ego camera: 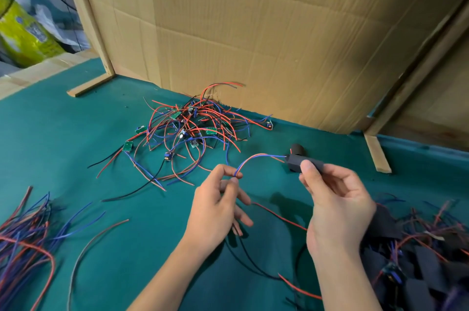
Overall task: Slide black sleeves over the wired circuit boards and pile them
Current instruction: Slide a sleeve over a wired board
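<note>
Far across the scene: a creased cardboard wall [266,31], upright behind a desk [76,158] spread with green cloth. At far centre, against the foot of the cardboard: a tangle of wired circuit boards [193,128], small green boards among red, blue and black leads, none sleeved. At the near right edge: a pile of black sleeves [418,260] mixed with more wires, partly out of focus. At the near left edge: a bundle of loose wires [25,234], red and blue, with a single grey-red wire curving just right of it. Far left, beyond the desk: a yellow bag [22,34], blurred.

Near centre, both forearms raised above the cloth, palms turned partly toward each other. Right hand [335,199] with its grip closed on a black sleeve [304,162], thumb on top and fingers curled beneath, sleeve lifted off the desk and pointing far-left. Left hand [223,204] with thumb and forefinger in a pinching grip on a red-and-blue wire pair [256,157] arching out of the sleeve's far end; remaining fingers loosely spread downward. Just beyond the held sleeve, lying on the cloth: a black roll [298,149], with a trace of red showing.
</note>
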The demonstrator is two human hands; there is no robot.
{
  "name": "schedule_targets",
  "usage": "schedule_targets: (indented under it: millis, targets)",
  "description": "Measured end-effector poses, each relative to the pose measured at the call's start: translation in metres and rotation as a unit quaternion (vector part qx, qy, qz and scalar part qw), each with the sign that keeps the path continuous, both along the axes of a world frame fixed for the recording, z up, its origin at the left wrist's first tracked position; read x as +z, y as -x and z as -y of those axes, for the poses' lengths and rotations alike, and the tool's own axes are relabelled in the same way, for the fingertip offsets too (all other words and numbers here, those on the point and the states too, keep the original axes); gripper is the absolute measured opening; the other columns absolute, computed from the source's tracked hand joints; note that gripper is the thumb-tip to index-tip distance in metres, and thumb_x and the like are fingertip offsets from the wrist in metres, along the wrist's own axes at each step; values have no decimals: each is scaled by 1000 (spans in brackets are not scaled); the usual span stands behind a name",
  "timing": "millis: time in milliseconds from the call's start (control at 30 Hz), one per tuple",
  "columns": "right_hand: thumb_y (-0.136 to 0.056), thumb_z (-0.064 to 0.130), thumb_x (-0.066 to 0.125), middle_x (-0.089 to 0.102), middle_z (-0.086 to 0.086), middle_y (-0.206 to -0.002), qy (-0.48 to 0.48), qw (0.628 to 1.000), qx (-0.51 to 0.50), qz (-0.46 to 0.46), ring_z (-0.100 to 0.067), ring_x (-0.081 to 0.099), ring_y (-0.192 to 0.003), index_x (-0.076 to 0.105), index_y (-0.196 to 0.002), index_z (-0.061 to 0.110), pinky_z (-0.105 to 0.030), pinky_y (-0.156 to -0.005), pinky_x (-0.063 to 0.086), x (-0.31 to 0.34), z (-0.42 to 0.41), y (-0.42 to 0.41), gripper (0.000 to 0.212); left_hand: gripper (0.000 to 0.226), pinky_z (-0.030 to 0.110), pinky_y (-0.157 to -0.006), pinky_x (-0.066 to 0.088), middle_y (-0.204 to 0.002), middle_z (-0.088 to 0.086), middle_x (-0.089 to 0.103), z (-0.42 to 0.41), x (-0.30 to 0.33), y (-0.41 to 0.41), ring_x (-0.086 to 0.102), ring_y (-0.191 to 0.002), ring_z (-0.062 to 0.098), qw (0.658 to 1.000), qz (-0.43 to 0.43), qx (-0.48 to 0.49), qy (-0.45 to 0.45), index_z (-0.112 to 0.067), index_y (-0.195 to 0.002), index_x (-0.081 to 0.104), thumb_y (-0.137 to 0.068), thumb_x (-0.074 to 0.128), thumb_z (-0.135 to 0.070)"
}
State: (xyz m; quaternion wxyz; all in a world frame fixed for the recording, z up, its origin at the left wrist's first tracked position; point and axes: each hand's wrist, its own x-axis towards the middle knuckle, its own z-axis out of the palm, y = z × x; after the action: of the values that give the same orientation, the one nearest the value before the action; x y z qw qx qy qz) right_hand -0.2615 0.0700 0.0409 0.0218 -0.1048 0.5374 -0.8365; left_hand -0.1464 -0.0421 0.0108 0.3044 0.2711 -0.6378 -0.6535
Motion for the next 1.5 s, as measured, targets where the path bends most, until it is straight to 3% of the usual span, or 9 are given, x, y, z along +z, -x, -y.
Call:
schedule_targets:
  millis: [200,400,600,833,1100,1267,1500]
  targets:
    - [-78,-1,84,78,-5,-78,0,1000,8,-1,-16,72,-69,72,-73,19,-22,-69,57,-1,5,-4,24,13,25,-33,44,-68,1,66,1,0,-1,64,-44,30,1000,5,-3,5,-18,-102,50,-106,39,-11]
    - [-75,5,86,78,-7,-80,-10,999,30,10,-18,72,-69,75,-72,22,-26,-72,57,-3,4,-5,21,31,26,-34,43,-71,2,67,-1,0,-1,65,-45,31,999,19,-24,34,-33,-92,53,-105,38,-10]
    - [-62,20,87,77,-5,-78,14,999,46,22,-17,70,-67,73,-70,20,-25,-71,57,1,2,-5,16,15,25,-32,43,-69,4,67,4,0,-1,64,-45,30,1000,-2,-18,-10,-16,-103,51,-106,39,-9]
    - [-69,9,87,76,-4,-77,39,999,25,28,-16,69,-66,70,-75,18,-26,-72,56,2,4,-6,20,13,24,-33,42,-70,3,67,1,-2,0,65,-46,30,1000,9,-16,4,-17,-102,51,-106,40,-11]
    - [-75,-2,85,77,-7,-77,-20,999,41,-9,-18,70,-69,69,-79,11,-21,-67,56,-3,7,-6,21,22,24,-34,43,-71,4,67,0,-1,0,64,-46,30,999,11,-24,25,-25,-97,54,-105,40,-10]
    - [-75,-3,85,78,-13,-87,-45,993,108,16,-21,69,-76,70,-89,8,-30,-77,55,-8,10,-9,24,23,26,-39,45,-73,7,68,-1,0,-1,63,-49,27,998,-6,-49,46,-29,-95,62,-105,48,-14]
    - [-64,-3,88,79,-9,-93,-2,980,180,81,-18,73,-84,62,-106,11,-33,-86,54,-5,15,-18,51,18,25,-39,44,-80,11,73,0,1,-3,70,-64,23,997,-20,-76,21,-11,-112,60,-104,45,-4]
